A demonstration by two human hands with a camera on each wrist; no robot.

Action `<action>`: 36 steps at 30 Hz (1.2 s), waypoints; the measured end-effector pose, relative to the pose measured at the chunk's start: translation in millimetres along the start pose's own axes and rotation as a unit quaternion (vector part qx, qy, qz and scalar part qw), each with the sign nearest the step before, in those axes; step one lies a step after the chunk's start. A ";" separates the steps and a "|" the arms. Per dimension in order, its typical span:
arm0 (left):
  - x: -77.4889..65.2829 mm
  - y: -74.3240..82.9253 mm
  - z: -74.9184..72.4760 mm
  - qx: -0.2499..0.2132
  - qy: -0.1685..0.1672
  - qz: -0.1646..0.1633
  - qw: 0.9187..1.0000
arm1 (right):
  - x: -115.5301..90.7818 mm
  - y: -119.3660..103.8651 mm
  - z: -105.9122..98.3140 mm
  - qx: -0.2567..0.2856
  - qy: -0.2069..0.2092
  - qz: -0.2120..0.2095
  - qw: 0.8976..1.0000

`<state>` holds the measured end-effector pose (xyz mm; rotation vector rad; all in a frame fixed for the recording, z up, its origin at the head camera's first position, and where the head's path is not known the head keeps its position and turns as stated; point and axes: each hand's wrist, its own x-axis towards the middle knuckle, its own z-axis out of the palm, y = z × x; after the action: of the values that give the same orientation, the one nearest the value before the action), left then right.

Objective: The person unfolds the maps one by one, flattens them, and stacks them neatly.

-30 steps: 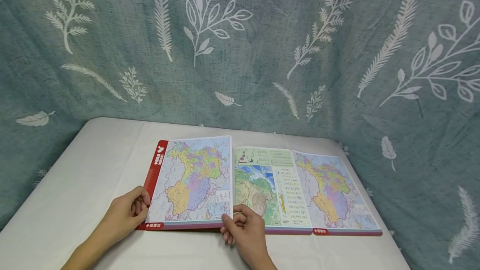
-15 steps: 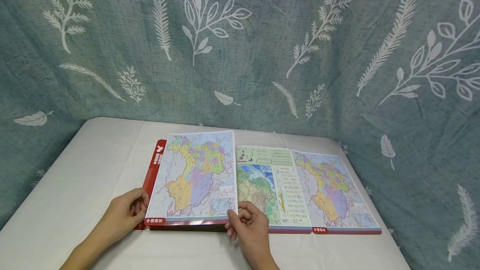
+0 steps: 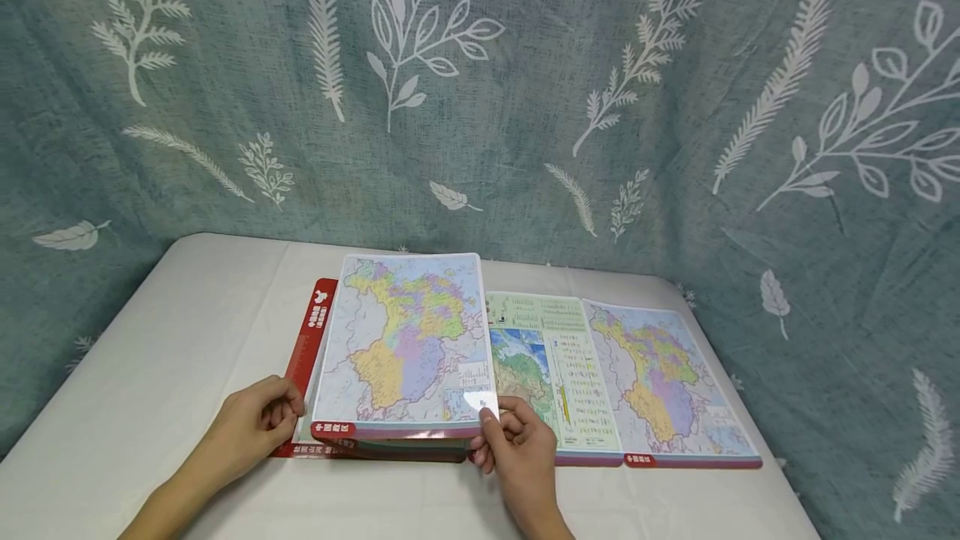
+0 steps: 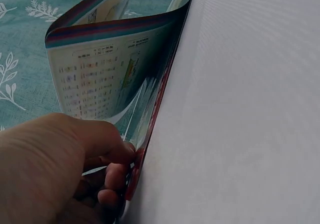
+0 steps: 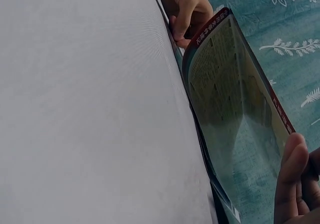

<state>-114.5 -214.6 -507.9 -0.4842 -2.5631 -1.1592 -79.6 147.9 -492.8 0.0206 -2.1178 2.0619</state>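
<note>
A folding laminated map lies on the white table. My left hand (image 3: 251, 423) pinches its red left border (image 3: 303, 348) near the bottom corner; the left wrist view shows the thumb and curled fingers at that red edge. My right hand (image 3: 517, 448) pinches the bottom right corner of a panel with a coloured political map (image 3: 401, 348), raised above the panels below. In the right wrist view, the right thumb and fingers (image 5: 292, 171) grip the edge of the bent panel (image 5: 220, 84). Part of another printed panel with a red label shows beneath the raised one.
To the right, a green-bordered panel (image 3: 588, 382) and another political map panel (image 3: 667, 382) lie flat on the table (image 3: 187, 340), reaching near its right side. A green leaf-patterned cloth (image 3: 480, 173) hangs behind the table.
My right hand has moved right, drawing the political map panel up and to the right. More of the panel underneath is uncovered at its lower left. My left hand has stayed put.
</note>
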 end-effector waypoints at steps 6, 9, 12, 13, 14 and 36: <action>0.0 -0.5 0.9 -0.002 0.003 0.009 1.000 | 0.3 1.1 -7.8 -0.012 0.011 -0.008 1.000; -0.1 -1.0 1.5 -0.001 0.004 0.011 1.000 | 1.9 2.3 -12.6 -0.013 0.020 -0.002 1.000; 0.1 -1.3 1.6 -0.001 0.001 0.005 1.000 | 3.3 3.7 -17.4 -0.016 0.028 0.000 0.999; 0.2 -1.3 1.6 0.000 0.000 0.003 1.000 | 3.7 3.9 -18.9 -0.018 0.029 -0.001 0.999; 0.3 -1.3 1.7 0.000 -0.001 0.000 1.000 | 3.9 3.9 -20.2 -0.021 0.032 -0.003 0.999; -0.4 -1.8 2.4 0.009 -0.014 -0.026 1.000 | 5.9 7.0 -51.6 -0.065 0.063 0.025 0.996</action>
<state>-115.1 -214.0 -510.7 -0.4361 -2.6221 -1.1533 -80.0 200.1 -498.0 -0.1762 -2.1912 1.8918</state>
